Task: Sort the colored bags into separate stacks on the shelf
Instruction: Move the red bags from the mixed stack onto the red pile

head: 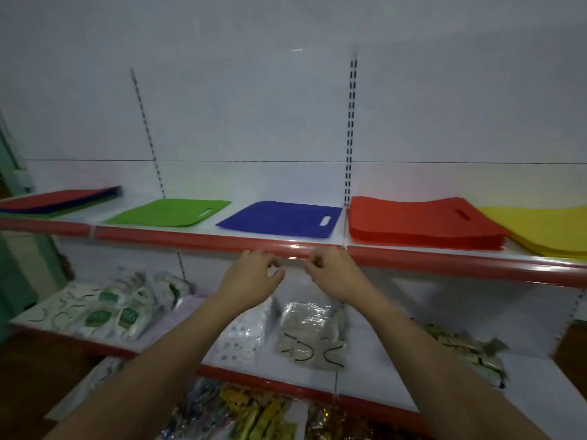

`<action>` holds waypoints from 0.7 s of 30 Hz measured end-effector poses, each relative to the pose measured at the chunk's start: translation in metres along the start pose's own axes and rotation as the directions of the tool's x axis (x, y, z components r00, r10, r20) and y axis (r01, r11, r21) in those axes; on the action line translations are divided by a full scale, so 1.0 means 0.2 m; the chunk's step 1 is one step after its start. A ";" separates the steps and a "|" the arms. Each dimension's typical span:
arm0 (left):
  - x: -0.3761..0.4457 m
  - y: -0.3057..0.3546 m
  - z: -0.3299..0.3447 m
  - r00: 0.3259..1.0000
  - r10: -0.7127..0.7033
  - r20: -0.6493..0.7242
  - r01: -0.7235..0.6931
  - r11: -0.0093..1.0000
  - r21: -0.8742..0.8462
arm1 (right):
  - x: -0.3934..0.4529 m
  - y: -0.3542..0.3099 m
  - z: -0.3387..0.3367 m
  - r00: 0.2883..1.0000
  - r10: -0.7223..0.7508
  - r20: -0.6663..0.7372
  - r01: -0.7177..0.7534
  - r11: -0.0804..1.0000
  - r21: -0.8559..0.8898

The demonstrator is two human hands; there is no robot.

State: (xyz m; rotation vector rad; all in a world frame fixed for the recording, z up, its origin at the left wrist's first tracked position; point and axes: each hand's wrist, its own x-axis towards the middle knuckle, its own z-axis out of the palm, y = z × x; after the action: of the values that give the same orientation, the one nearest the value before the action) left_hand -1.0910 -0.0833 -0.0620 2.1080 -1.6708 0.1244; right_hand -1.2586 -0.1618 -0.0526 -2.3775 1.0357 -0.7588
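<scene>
Fingers: both the left hand (251, 274) and the right hand (330, 271) hang loosely curled, holding nothing, just below the shelf (203, 241) edge.
Sorted: green bag (168, 212), blue bag (282, 219), red stack (419, 223), yellow stack (546, 233), each separate.
Left: mixed pile (60, 200) at far left apparently unsorted.

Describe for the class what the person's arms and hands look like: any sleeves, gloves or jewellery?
Both forearms are bare as far as the frame shows, with no sleeves in view. The left hand and right hand wear no gloves. No watch, bracelet or ring is visible, though the picture is slightly blurred.
</scene>
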 end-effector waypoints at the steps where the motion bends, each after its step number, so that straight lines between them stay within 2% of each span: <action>1: -0.06 -0.09 -0.05 0.998 -0.048 0.031 0.048 0.999 0.001 | -0.01 -0.09 0.08 0.999 -0.020 0.037 0.020 1.000 -0.008; 3: -0.17 -0.26 -0.16 0.990 -0.128 0.053 0.129 0.992 -0.012 | -0.01 -0.27 0.21 0.995 -0.068 0.073 0.069 0.998 -0.008; 7: -0.35 -0.62 -0.41 0.968 -0.252 0.002 0.252 0.966 -0.050 | 0.04 -0.69 0.44 0.981 -0.150 0.126 0.150 0.989 0.013; 13: -0.62 -1.20 -0.81 0.915 -0.399 -0.064 0.402 0.915 0.031 | 0.15 -1.37 0.86 0.933 -0.282 0.224 0.277 0.959 0.052; 16: -0.78 -1.49 -0.95 0.900 -0.427 -0.089 0.435 0.895 0.095 | 0.20 -1.69 1.12 0.891 -0.330 0.311 0.328 0.943 0.059; 21: -1.00 -1.91 -1.16 0.879 -0.456 -0.137 0.472 0.873 0.125 | 0.25 -2.10 1.53 0.850 -0.377 0.369 0.368 0.925 0.098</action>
State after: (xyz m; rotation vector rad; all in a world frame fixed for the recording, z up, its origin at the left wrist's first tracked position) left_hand -0.7374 0.2537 -0.0310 2.5122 -1.0812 0.2136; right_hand -0.8164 0.1135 -0.0241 -2.5976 0.4048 -0.3932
